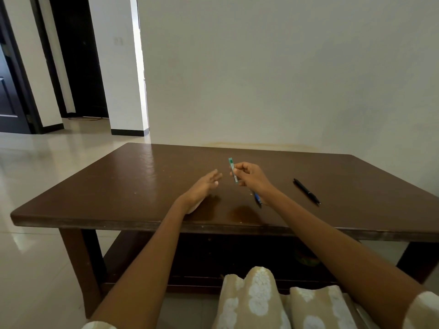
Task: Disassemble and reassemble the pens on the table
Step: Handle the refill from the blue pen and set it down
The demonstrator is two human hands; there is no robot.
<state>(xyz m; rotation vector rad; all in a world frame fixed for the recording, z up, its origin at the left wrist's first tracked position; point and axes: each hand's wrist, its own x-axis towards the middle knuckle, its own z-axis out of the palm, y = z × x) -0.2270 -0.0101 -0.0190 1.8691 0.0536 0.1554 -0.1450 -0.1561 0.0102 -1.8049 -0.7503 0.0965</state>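
Fingers [234,170] of the right hand [249,175] pinch a green pen [233,169] upright above the table [118,186]; the left hand [204,186] spreads empty. A black pen [306,191] lies right, a blue pen [257,199] under the right wrist.

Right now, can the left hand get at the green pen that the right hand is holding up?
Probably yes. The left hand is open, with its fingertips just beside the green pen held upright in the right hand, and nothing lies between them.
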